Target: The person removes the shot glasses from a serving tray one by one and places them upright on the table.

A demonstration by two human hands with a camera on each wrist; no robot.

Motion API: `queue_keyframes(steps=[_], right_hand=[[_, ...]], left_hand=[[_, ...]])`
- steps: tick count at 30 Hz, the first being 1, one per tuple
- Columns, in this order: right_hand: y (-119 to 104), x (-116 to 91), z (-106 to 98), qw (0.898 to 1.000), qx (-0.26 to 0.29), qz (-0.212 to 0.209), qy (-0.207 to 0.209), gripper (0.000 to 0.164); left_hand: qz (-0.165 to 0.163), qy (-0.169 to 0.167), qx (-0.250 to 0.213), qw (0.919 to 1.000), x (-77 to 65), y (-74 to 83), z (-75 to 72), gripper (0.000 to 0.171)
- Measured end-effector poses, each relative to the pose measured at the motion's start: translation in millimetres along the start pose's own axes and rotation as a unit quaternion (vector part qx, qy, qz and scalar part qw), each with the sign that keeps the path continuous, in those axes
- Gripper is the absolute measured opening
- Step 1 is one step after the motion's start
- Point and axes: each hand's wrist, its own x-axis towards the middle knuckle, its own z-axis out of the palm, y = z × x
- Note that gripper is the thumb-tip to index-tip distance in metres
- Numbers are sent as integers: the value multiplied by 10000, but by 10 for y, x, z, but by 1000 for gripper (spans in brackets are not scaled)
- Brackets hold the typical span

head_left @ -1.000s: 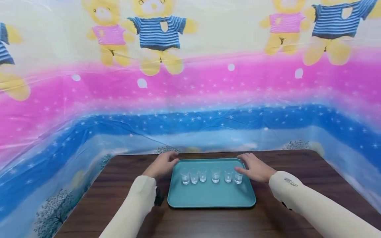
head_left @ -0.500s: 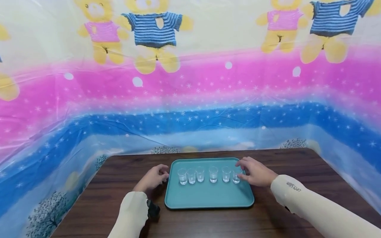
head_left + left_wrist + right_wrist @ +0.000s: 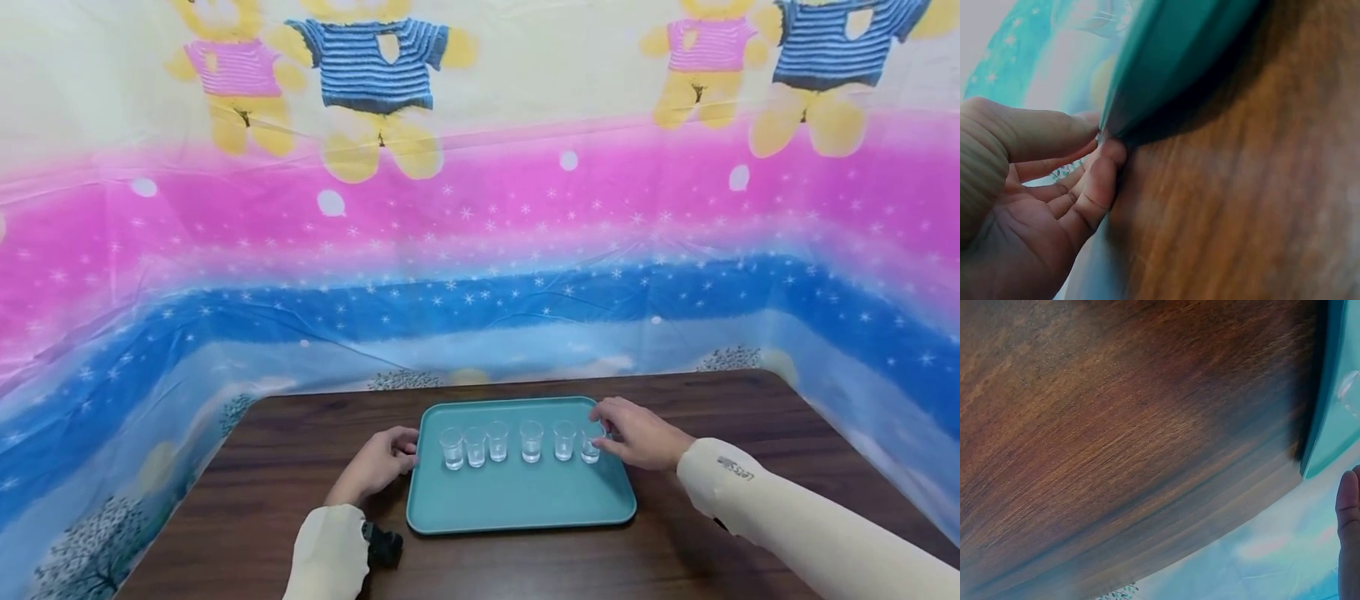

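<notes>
A teal tray point(image 3: 517, 508) lies on the wooden table, bearing a row of several small clear shot glasses point(image 3: 531, 442), all upright. At the tray's left edge my left hand point(image 3: 378, 460) pinches the rim; the left wrist view shows the thumb point(image 3: 1054, 132) above it and fingers underneath. My right hand point(image 3: 643, 433) is over the tray's right side, thumb and fingers parted around the top of the rightmost shot glass point(image 3: 590, 451). Whether they grip it cannot be made out. Only part of that hand point(image 3: 1349, 512) enters the right wrist view.
The dark brown table point(image 3: 300, 467) extends on both sides of the tray. A black wrist-worn device point(image 3: 384, 546) is on the left wrist. Behind the table hangs a curtain point(image 3: 480, 225) printed with bears.
My left hand has come down from the tray's far left corner to the middle of its left edge and taken hold of the rim. The right hand has closed in on the rightmost glass.
</notes>
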Motion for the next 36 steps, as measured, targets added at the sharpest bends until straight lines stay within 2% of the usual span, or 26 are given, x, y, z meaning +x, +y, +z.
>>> queue_keyframes(steps=[8, 15, 25, 31, 36], right_hand=[[8, 35, -18, 9999, -33, 98, 122, 29], [122, 140, -149, 9969, 166, 550, 534, 24], [332, 217, -272, 9918, 104, 1102, 634, 31], [419, 243, -223, 9879, -194, 1267, 879, 32], [501, 237, -100, 9855, -384, 1449, 795, 35]], left_hand=[[-24, -60, -65, 10000, -9, 9, -12, 40], [36, -112, -79, 9999, -9, -4, -33, 40], [64, -148, -85, 9998, 3, -5, -34, 39], [-6, -130, -79, 9999, 3, -13, -29, 39], [23, -160, -65, 9998, -14, -13, -27, 39]])
